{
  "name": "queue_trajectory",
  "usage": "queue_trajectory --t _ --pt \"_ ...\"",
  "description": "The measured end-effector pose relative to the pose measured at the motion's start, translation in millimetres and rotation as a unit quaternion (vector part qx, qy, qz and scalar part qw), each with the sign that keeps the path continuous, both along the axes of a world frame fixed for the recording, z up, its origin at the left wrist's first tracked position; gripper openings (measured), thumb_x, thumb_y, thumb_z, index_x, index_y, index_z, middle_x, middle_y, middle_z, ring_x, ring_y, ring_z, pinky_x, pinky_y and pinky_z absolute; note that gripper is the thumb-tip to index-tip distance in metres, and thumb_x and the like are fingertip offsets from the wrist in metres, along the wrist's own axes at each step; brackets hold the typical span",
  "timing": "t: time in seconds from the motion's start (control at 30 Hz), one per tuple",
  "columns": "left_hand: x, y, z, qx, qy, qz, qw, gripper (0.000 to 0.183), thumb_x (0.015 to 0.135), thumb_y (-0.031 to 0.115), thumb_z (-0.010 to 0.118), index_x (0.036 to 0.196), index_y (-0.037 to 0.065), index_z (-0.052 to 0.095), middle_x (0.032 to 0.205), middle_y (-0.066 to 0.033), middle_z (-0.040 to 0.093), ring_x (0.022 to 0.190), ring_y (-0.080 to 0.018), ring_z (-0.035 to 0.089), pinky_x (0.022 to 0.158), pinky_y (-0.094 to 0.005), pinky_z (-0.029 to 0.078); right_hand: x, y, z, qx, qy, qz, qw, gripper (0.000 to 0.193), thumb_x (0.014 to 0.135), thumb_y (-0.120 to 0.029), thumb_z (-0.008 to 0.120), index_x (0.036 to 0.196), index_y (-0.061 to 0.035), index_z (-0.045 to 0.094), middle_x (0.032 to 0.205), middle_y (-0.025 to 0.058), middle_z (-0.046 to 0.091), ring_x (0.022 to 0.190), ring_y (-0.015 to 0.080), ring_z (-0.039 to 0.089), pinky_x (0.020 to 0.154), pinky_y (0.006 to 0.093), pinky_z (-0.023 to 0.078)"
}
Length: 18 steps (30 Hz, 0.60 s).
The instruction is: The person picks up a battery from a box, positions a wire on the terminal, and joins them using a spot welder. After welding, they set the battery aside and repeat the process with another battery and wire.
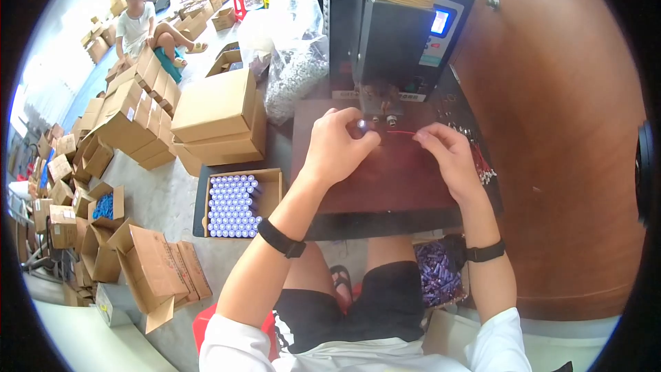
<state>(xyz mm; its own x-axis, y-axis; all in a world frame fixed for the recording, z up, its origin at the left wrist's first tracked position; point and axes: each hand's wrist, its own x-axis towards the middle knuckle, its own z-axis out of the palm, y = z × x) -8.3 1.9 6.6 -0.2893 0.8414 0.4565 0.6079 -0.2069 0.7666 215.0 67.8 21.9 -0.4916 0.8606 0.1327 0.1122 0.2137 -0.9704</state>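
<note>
My left hand [339,146] is closed around a small purple cylindrical battery [363,126], its pale end showing between thumb and fingers. Just to the right, my right hand [447,156] pinches a thin red wire [401,132] whose free end points left toward the battery. A gap separates the wire's tip from the battery. Both hands are over a dark reddish-brown work surface [344,189]. Close beyond them are the two metal tips [392,121] of a black bench machine [389,41] with a lit screen.
Left of the work surface, a cardboard box [279,189] holds rows of upright purple batteries. More red wires [485,169] lie along the right edge, beside a brown wooden panel [558,151]. Below right, a box of loose purple batteries [438,272] stands near my leg. Another person [141,24] sits far left among cartons.
</note>
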Motion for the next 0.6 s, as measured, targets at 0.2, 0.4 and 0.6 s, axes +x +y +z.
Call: queue_trajectory --t 0.2,0.4,0.6 --pt "-0.4 4.3 -1.3 -0.040 0.031 -0.037 0.998 0.031 0.077 0.022 0.078 0.082 -0.006 0.067 0.072 -0.0160 0.059 0.067 -0.0274 0.058 0.067 -0.0376 0.048 -11.1 0.7 -6.3 0.007 0.003 -0.009 1.000 0.020 0.101 -0.019 0.064 0.103 0.0001 0.070 0.101 0.0023 0.070 0.099 0.0089 0.061 0.092 0.0256 0.045" --pt "-0.7 7.6 -6.4 -0.027 0.031 -0.044 0.998 0.031 0.077 0.024 0.079 0.083 -0.005 0.068 0.074 -0.0177 0.061 0.068 -0.0295 0.060 0.067 -0.0380 0.049 -12.0 2.0 -10.0 0.013 -0.008 -0.018 1.000 0.019 0.101 -0.017 0.065 0.104 0.0007 0.070 0.100 0.0013 0.070 0.096 0.0079 0.061 0.089 0.0248 0.046" --pt "0.1 6.0 -3.5 -0.030 0.043 -0.043 0.998 0.023 0.077 0.020 0.073 0.078 -0.002 0.070 0.076 -0.0150 0.066 0.081 -0.0359 0.062 0.077 -0.0457 0.050 -11.9 1.3 -9.7 0.031 -0.019 -0.018 0.999 0.018 0.100 -0.017 0.066 0.105 0.0007 0.070 0.099 0.0005 0.070 0.095 0.0073 0.061 0.088 0.0243 0.046"
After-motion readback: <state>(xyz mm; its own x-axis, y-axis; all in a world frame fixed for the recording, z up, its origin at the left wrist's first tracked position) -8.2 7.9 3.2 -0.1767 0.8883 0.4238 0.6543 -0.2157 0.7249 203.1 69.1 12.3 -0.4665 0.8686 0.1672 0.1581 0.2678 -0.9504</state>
